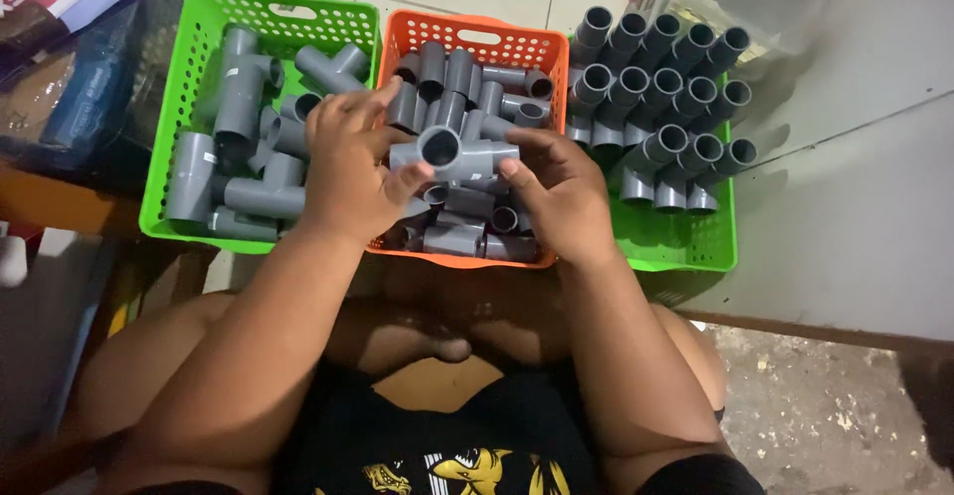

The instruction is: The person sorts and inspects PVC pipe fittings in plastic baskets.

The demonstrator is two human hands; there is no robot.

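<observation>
I hold a grey tee [455, 154] between both hands above the orange basket [477, 33]. My left hand [350, 167] wraps its fingers around the tee's left end, thumb pressed to the front; my right hand [561, 192] pinches the right end with thumb and fingertips. One open socket of the tee faces up at me. The orange basket under it is heaped with loose fittings. The left green basket [189, 68] holds bigger tees; the right green basket [686, 247] holds elbows stood in neat rows.
</observation>
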